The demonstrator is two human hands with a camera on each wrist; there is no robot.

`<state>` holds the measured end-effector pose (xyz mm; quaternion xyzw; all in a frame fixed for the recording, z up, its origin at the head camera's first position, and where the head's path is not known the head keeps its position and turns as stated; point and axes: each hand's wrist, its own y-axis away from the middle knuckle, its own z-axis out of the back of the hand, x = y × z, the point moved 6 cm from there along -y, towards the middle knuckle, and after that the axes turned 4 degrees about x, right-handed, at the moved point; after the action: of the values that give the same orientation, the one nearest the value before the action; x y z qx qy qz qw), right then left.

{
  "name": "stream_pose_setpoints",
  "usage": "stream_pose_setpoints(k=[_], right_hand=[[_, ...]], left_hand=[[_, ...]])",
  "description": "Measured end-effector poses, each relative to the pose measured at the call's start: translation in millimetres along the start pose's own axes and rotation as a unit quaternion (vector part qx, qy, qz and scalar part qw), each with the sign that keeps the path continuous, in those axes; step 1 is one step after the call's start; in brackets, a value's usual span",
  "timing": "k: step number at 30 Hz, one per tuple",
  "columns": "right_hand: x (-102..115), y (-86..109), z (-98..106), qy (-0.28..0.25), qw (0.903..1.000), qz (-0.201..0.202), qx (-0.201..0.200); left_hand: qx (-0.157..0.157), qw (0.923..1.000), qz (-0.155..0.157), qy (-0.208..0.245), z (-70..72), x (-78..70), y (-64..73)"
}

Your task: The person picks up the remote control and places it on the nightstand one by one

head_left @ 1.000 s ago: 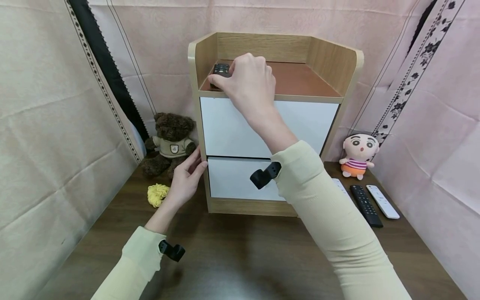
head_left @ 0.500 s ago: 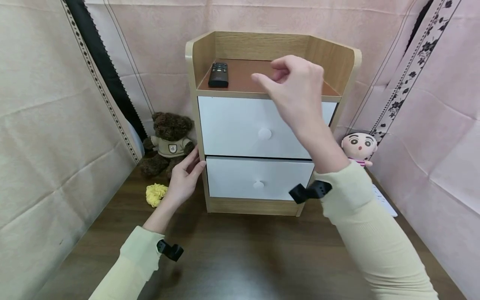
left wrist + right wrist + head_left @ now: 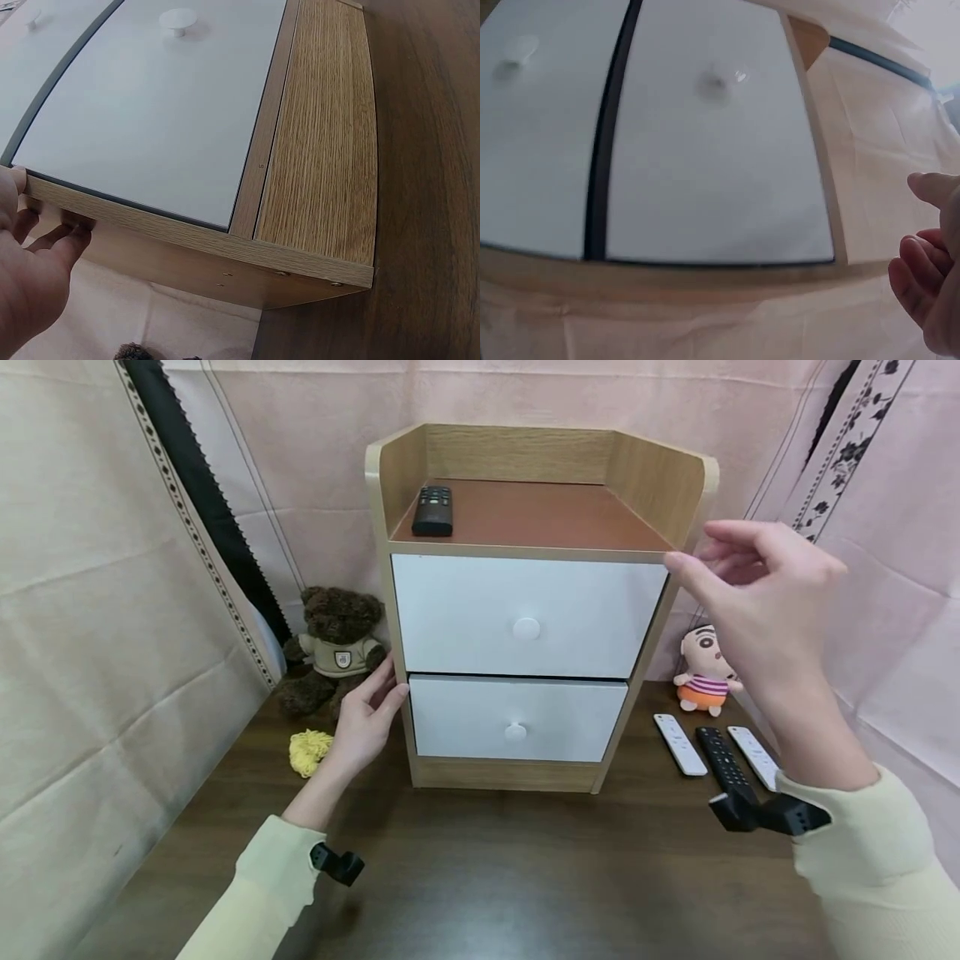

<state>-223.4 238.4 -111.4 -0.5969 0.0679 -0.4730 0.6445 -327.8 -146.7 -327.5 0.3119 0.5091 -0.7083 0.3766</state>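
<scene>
In the head view, a small wooden cabinet [image 3: 510, 773] with two white drawers stands in the middle of the table. My left hand [image 3: 363, 720] rests against its left side, thumb at the front edge; the left wrist view shows the fingertips [image 3: 75, 231] touching the side panel. My right hand [image 3: 776, 602] is in the air off the cabinet's right side, holding nothing, fingers loosely bent. A black remote control [image 3: 432, 512] lies on the cabinet's brown top shelf, at the left. Both drawers, the upper [image 3: 457, 610] and the lower [image 3: 457, 718], are closed.
Left of the cabinet sit a brown teddy bear [image 3: 341, 631] and a yellow crumpled bundle [image 3: 309, 752]. To its right are a cartoon doll [image 3: 705, 681], two white remotes [image 3: 679, 745] and a black remote [image 3: 723, 762], partly behind my right wrist. Fabric curtains [image 3: 150, 735] enclose the table.
My right hand has let go of the black remote on the top shelf and moved right and down, past the cabinet's right edge. My left hand stays at the cabinet's side.
</scene>
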Motion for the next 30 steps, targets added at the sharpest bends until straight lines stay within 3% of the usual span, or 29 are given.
stream_pose_setpoints(k=[6, 13, 30], right_hand=[[-30.6, 27.3, 15.1, 0.027, 0.9995, 0.009, 0.010], [-75.1, 59.9, 28.4, 0.079, 0.9946, -0.060, 0.030], [-162.2, 123.2, 36.8, 0.126, 0.9821, -0.130, 0.053]], left_hand=[[-0.003, 1.0000, -0.001, 0.003, 2.2, -0.1, 0.0], [0.001, 1.0000, 0.000, 0.001, 0.0, -1.1, 0.3], [-0.002, 1.0000, -0.007, 0.004, -0.8, -1.9, 0.3]])
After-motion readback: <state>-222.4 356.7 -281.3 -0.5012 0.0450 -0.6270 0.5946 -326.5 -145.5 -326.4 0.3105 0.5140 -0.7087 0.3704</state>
